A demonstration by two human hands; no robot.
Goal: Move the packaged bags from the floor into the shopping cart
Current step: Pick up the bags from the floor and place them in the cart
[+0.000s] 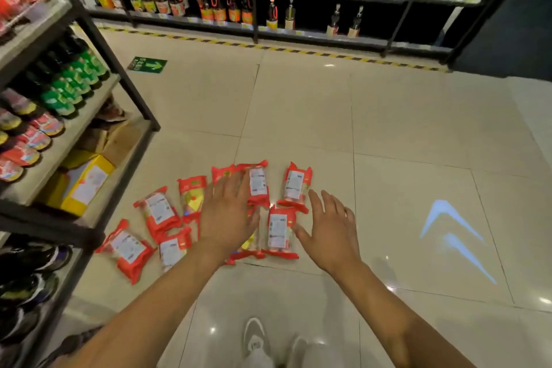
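Several red packaged bags with white labels lie scattered on the beige tiled floor in front of me, among them one at the far left [127, 249], one at the upper right [295, 185] and one in the middle [279, 231]. My left hand [228, 213] hovers over the middle of the pile, fingers spread, holding nothing, and it hides some bags beneath it. My right hand [330, 225] is open just right of the middle bag, its thumb near that bag's edge. No shopping cart is in view.
A dark shelf rack [89, 116] with bottles, jars and a yellow box [80, 182] stands close on the left. A long shelf of bottles [268, 9] runs along the back behind yellow-black floor tape. My shoes [260, 343] are at the bottom centre.
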